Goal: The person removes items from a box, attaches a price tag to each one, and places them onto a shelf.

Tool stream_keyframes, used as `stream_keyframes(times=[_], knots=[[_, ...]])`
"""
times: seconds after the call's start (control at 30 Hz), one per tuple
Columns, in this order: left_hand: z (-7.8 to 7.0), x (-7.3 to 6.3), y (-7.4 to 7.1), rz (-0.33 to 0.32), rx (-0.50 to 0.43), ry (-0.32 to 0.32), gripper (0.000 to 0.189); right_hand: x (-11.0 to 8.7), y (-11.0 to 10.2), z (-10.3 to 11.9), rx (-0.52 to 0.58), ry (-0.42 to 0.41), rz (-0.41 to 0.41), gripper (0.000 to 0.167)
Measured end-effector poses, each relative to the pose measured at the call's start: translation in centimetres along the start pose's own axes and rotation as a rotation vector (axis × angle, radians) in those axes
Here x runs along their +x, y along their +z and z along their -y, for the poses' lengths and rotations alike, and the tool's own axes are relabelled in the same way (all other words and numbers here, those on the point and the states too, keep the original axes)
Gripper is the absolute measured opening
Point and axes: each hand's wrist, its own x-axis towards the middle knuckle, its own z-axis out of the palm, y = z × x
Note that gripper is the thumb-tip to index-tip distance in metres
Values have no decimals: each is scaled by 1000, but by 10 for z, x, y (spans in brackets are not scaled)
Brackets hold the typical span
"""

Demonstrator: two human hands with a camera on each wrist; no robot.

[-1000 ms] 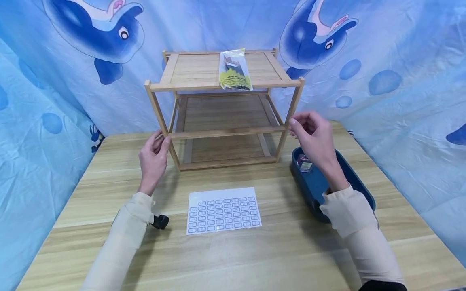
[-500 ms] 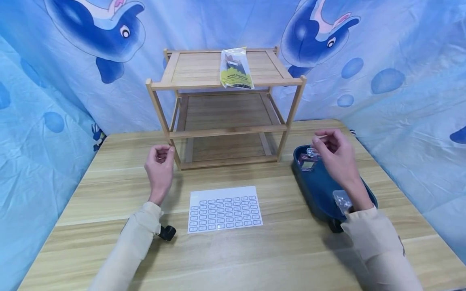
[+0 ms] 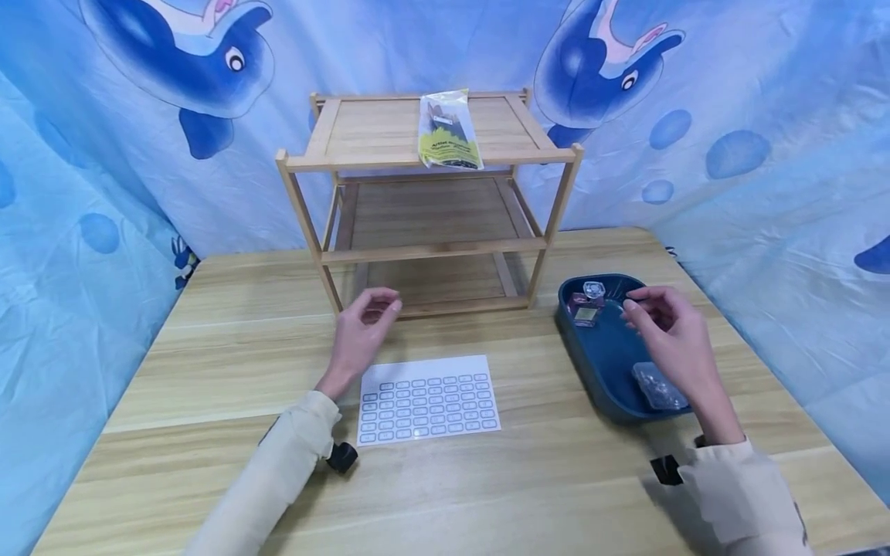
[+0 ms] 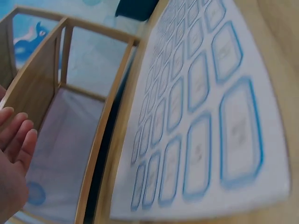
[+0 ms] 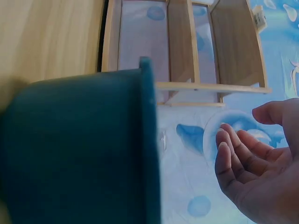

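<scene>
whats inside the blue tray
The blue tray holds a pinkish item and a clear faceted piece at the far end, and a clear packet toward the front. The right hand hides part of the tray's right side.

Left hand [image 4: 15, 172], wooden rack [image 4: 39, 79] behind, white sheet [image 4: 212, 121] — blue-outlined boxes [image 4: 240, 135] in rows

Left hand [image 3: 363, 330] hovers above desk [image 3: 542, 486], fingers loosely curled. Right hand [image 3: 680, 333] hovers nearer right edge, same curl. Forearms [image 3: 278, 467] reach from near edge.
</scene>
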Motion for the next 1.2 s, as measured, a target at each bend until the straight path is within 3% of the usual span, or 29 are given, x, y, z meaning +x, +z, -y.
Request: stream_keyframes(times=[0.33,0.47,0.9,1.2], knots=[[-2,-1,32,284,-51,-95,48,-28,-15,-19,-133,26,-1,26],[-6,-1,45,363,-42,-113,57,-40,-21,-28,-150,35,-4,28],[-20,6,79,444,-67,-88,55,-65,-42,-47,-130,154,-118,31],[-25,11,106,460,-177,-99,50,-78,-46,-56,-138,227,-209,22]])
